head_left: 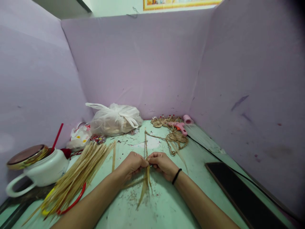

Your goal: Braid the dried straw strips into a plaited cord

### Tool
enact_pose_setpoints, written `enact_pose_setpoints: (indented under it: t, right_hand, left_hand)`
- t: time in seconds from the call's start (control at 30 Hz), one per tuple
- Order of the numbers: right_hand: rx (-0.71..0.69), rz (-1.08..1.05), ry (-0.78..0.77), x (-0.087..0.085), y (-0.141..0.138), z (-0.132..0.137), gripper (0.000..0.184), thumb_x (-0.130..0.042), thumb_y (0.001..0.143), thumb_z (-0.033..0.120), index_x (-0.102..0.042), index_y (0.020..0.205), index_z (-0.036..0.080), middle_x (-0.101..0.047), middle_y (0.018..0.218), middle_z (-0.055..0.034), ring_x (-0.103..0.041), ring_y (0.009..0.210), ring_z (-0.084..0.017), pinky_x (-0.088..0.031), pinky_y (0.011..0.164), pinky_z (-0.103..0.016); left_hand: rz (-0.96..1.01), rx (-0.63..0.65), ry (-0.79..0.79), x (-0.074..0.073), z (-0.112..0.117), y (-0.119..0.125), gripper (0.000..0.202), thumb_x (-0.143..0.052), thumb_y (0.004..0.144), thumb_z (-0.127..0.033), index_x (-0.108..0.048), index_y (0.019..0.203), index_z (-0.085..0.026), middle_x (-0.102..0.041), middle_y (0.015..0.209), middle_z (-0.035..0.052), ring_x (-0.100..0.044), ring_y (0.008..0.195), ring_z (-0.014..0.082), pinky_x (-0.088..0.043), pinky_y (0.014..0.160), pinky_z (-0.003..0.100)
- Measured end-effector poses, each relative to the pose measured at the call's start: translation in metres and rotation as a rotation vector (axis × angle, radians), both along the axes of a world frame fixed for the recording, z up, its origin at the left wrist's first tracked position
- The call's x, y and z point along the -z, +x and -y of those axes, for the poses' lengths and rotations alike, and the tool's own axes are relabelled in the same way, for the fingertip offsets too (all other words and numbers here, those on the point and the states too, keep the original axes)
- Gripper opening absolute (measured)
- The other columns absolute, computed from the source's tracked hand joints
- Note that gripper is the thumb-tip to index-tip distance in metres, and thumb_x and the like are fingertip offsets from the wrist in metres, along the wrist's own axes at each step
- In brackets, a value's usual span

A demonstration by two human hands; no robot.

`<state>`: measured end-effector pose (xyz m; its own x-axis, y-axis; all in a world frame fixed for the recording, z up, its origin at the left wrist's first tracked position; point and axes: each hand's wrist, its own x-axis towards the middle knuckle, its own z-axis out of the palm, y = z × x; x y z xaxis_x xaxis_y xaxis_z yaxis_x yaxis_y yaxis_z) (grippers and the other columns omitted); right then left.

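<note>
The braid [146, 144] looks rough, the mug [49, 169] glossy, perhaps ceramic.

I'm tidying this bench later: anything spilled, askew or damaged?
Small crumbs litter the tabletop below the braided strand that the left hand and right hand pinch, like unswept debris. Darker smears mar the plain purple right wall. A round, lid-like piece sits tilted, overhanging the white mug.

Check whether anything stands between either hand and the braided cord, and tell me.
Nothing visible does. The left hand and right hand both pinch the braided cord directly, just above its loose strands. The pink glue gun lies farther off to the right, not between them.
</note>
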<state>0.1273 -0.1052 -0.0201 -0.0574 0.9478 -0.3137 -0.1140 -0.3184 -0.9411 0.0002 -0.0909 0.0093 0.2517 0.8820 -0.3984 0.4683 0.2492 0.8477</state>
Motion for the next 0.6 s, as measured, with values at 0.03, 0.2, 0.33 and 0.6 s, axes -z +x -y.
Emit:
enact_pose_setpoints:
  t: [0.03, 0.2, 0.33, 0.6]
  right_hand:
    - [-0.005, -0.005, -0.006, 0.0, 0.0, 0.0, 0.002, -0.054, 0.056, 0.012, -0.053, 0.057, 0.014, -0.04, 0.037, 0.007, -0.028, 0.034, -0.003, -0.012, 0.034, -0.017]
    - [0.001, 0.008, -0.024, -0.002, -0.001, 0.001, 0.002, -0.053, 0.056, 0.014, -0.051, 0.057, 0.014, -0.046, 0.041, 0.005, -0.034, 0.033, -0.004, -0.01, 0.033, -0.018]
    - [0.028, 0.066, 0.003, 0.0, -0.004, 0.001, 0.002, -0.052, 0.057, 0.012, -0.051, 0.056, 0.014, -0.043, 0.039, 0.0061, -0.032, 0.032, -0.004, -0.013, 0.034, -0.018]
    - [0.074, 0.001, -0.023, -0.005, -0.006, 0.004, 0.008, -0.049, 0.054, 0.007, -0.048, 0.052, 0.014, -0.038, 0.035, 0.0074, -0.028, 0.033, -0.003, -0.014, 0.035, -0.018]
  left_hand:
    - [-0.03, 0.002, 0.032, 0.001, 0.0, 0.0, 0.013, -0.051, 0.051, -0.014, -0.042, 0.042, -0.016, -0.026, 0.035, -0.0063, -0.02, 0.035, 0.0047, -0.011, 0.038, 0.022]
    - [-0.36, 0.04, 0.306, 0.003, 0.004, 0.001, 0.007, -0.054, 0.053, -0.019, -0.055, 0.048, -0.015, -0.039, 0.041, -0.0029, -0.034, 0.044, 0.009, -0.02, 0.044, 0.022]
    - [-0.604, 0.087, 0.47, 0.0, 0.011, 0.003, 0.014, -0.05, 0.06, -0.025, -0.06, 0.053, -0.018, -0.049, 0.048, 0.0011, -0.045, 0.051, 0.0136, -0.024, 0.049, 0.024]
    - [-0.465, 0.067, 0.45, 0.004, 0.006, 0.001, 0.014, -0.06, 0.056, -0.027, -0.056, 0.063, -0.015, -0.053, 0.054, 0.0007, -0.049, 0.054, 0.0127, -0.027, 0.048, 0.021]
